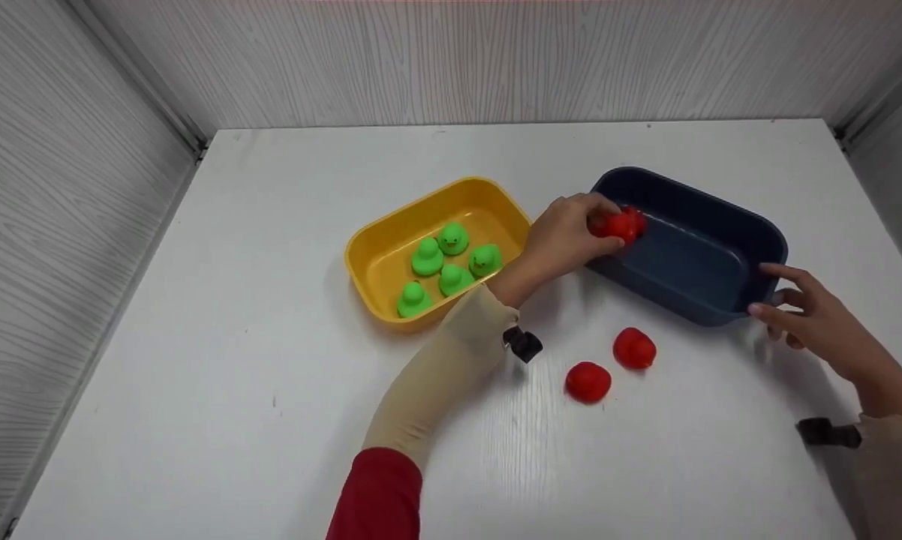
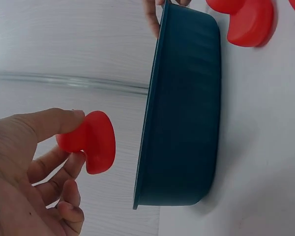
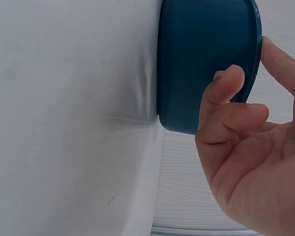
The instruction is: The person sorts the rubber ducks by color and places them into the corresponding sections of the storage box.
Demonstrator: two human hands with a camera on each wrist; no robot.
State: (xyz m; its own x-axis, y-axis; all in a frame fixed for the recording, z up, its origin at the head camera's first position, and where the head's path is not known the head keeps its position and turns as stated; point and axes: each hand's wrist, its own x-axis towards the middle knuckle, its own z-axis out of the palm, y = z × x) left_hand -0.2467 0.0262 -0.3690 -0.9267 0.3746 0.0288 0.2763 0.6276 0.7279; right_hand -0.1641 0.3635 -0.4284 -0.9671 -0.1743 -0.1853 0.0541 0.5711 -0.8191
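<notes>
My left hand (image 1: 563, 234) pinches a red rubber duck (image 2: 99, 142) between thumb and fingers, over the left end of a dark blue tub (image 1: 684, 296). In the left wrist view the held duck is beside the tub's rim, on the open side. At the tub's right end, my right hand (image 1: 819, 322) holds the rim with thumb and index finger. The right wrist view shows its other fingers (image 3: 226, 88) curled beside the outer wall. Two more red ducks, one at the front (image 1: 588, 382) and one nearer the tub (image 1: 635, 349), lie on the white table.
A yellow tub (image 1: 376, 238) with several green rubber ducks (image 1: 427, 258) stands left of the blue one, partly behind my left forearm. Wood-grain panels (image 1: 458, 67) border the table (image 1: 196, 360) at the back and sides.
</notes>
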